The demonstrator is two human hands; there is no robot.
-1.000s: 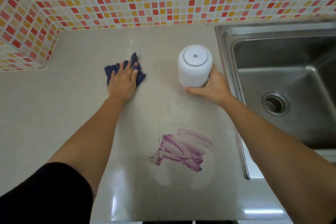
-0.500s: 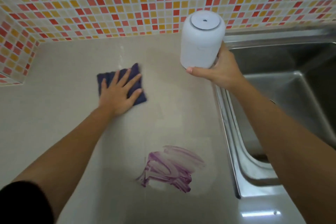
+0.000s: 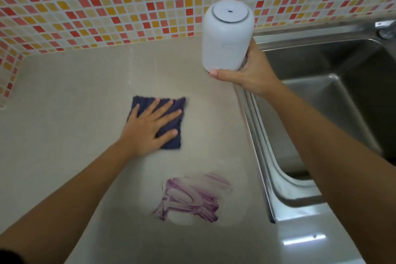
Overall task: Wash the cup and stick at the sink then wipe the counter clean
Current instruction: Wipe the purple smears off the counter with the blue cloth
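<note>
My right hand [image 3: 246, 75] grips the base of a white cup-like container [image 3: 227, 36] with a flat lid and a small hole on top, held upright in the air above the counter beside the sink's left rim. My left hand [image 3: 150, 128] lies flat, fingers spread, on a dark blue cloth [image 3: 171, 141] pressed to the beige counter [image 3: 64, 113]. A smeared purple stain [image 3: 190, 197] marks the counter nearer to me, below the cloth. No stick is in view.
The steel sink [image 3: 342, 96] fills the right side, its rim [image 3: 255, 146] running along the counter's edge. A tap base [image 3: 385, 32] shows at the far right. A mosaic tile wall [image 3: 128, 2] backs the counter and wraps the left corner.
My right hand has lifted the white container off the counter and holds it up by the sink edge. My left hand has slid the cloth toward me and to the right, nearer the stain.
</note>
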